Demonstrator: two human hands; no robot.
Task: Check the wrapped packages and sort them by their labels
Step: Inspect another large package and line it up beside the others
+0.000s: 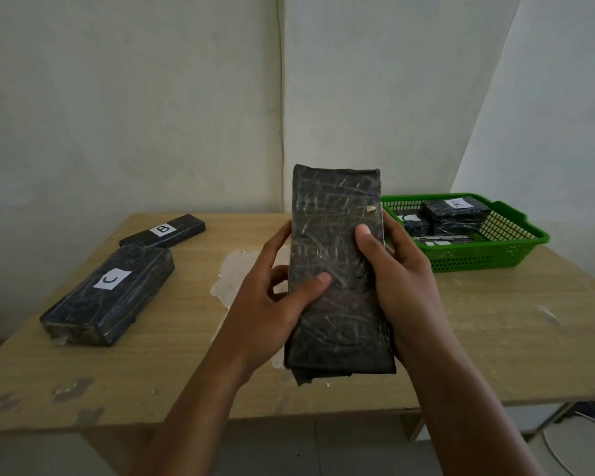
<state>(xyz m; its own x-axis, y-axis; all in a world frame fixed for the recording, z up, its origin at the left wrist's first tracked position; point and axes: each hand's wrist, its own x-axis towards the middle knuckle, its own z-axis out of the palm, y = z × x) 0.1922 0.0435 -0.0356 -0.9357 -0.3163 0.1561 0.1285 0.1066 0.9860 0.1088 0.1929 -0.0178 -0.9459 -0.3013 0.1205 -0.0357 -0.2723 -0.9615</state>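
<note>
Both hands grip a flat black package (337,269).
Left hand (275,297) and right hand (399,269) clasp its crinkled, glossy film edges, thumbs pressed on the face.

Head view: looks forward-down, close over table (495,338), facing wall (117,97).

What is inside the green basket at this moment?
The green basket holds several black wrapped packages; one on top is labelled A. Other labels are partly hidden, and the held package covers the basket's left end.
</note>
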